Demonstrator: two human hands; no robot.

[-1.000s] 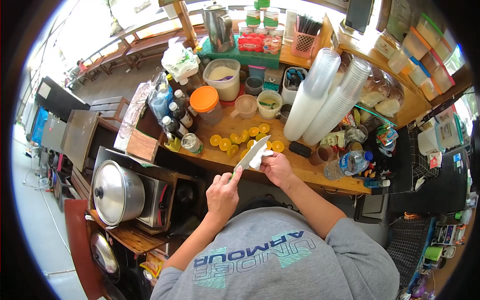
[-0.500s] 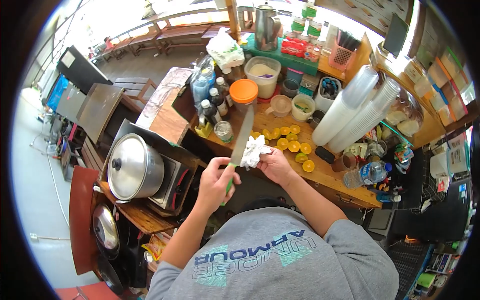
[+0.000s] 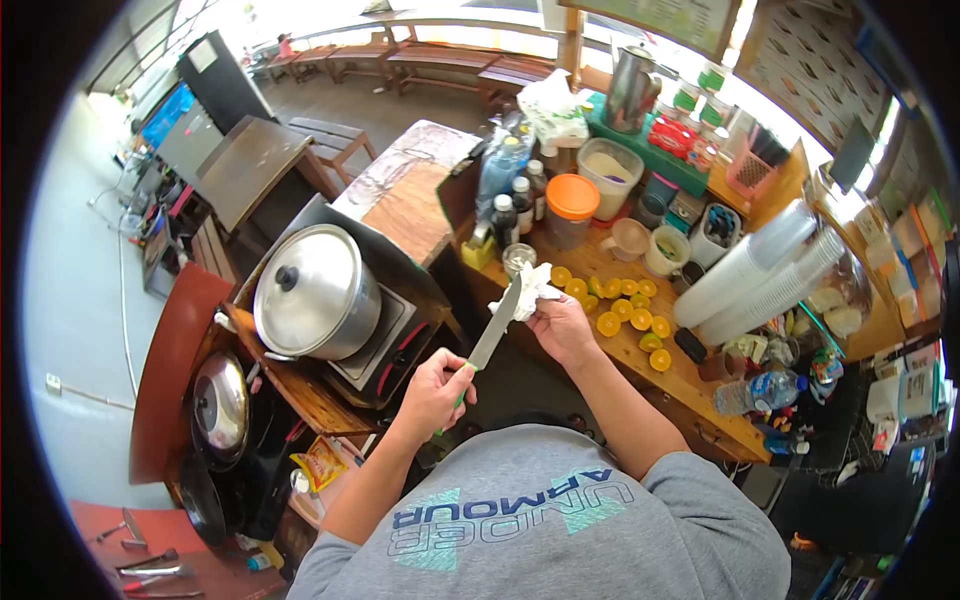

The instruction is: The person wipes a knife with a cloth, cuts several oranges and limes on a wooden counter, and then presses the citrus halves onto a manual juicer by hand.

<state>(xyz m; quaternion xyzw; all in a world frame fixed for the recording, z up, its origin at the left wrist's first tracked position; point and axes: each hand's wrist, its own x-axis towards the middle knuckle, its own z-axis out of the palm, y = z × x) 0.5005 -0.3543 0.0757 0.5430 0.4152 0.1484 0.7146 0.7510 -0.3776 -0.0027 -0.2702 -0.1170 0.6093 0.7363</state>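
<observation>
Wiping step in hand. Left hand [image 3: 432, 392] grips the knife [image 3: 496, 332] by its green handle, blade angled up over the counter edge [image 3: 690, 385]. Right hand [image 3: 560, 328] pinches a white tissue [image 3: 533, 287] against the blade tip — the next stroke calls for care around the edge.

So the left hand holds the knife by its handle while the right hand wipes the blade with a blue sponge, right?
Not a blue sponge: the head view shows the right hand pressing a white tissue on the blade. The left hand does hold the knife by its handle.
</observation>
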